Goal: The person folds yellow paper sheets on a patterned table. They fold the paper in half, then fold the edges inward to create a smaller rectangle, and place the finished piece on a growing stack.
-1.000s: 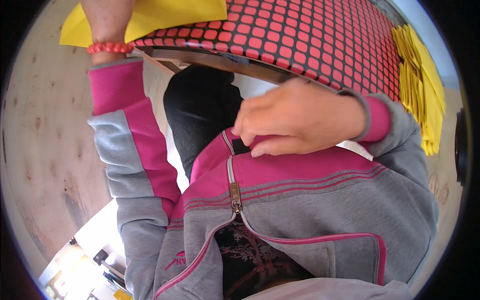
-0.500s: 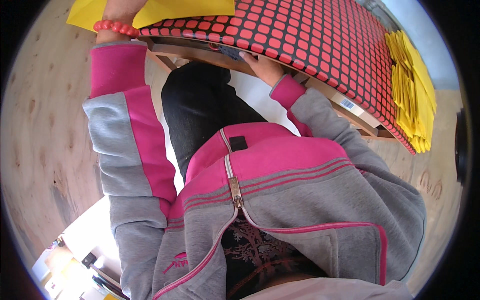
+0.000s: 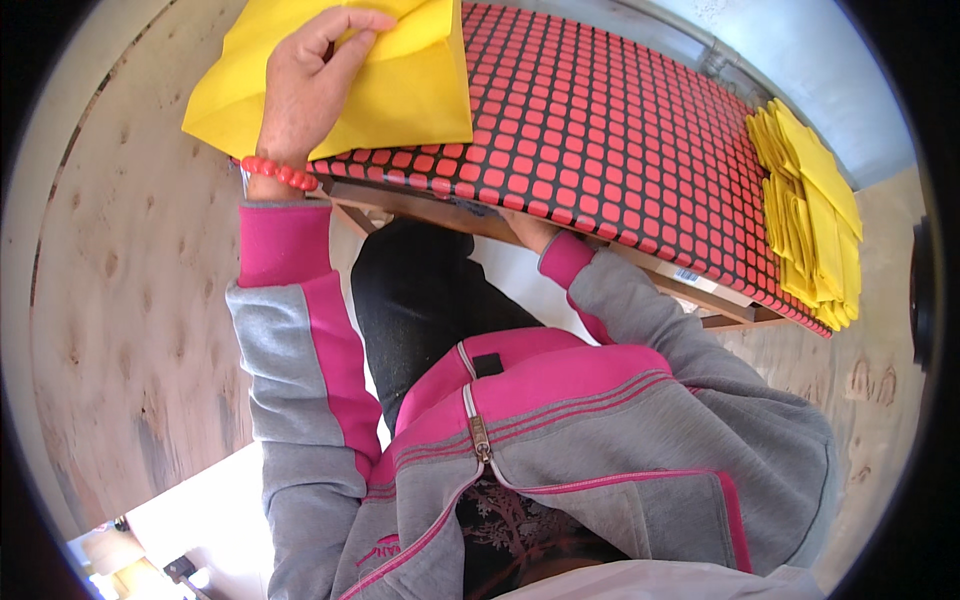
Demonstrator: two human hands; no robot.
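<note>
A yellow bag [image 3: 400, 105] of thin, cloth-like material lies flat at the left end of the table, partly past the table's side. My left hand [image 3: 305, 90], with a red bead bracelet at the wrist, rests over it. Its thumb and forefinger are pinched together on the bag near a crease at the top. My right hand [image 3: 533, 231] reaches under the front edge of the tabletop, into the space below. Its fingers are hidden there, so what they touch cannot be seen.
The table [image 3: 590, 130] has a red-and-black checked cover. A stack of folded yellow bags [image 3: 812, 215] lies at its right end. Beneath the top runs a wooden frame [image 3: 700, 290] with a pale labelled box [image 3: 688, 274]. My dark-trousered leg [image 3: 410, 300] is close below the table.
The view has shifted, so more of the table and the yellow bag shows. My left hand is now fully in sight on the bag. My right hand has gone deeper under the tabletop.
</note>
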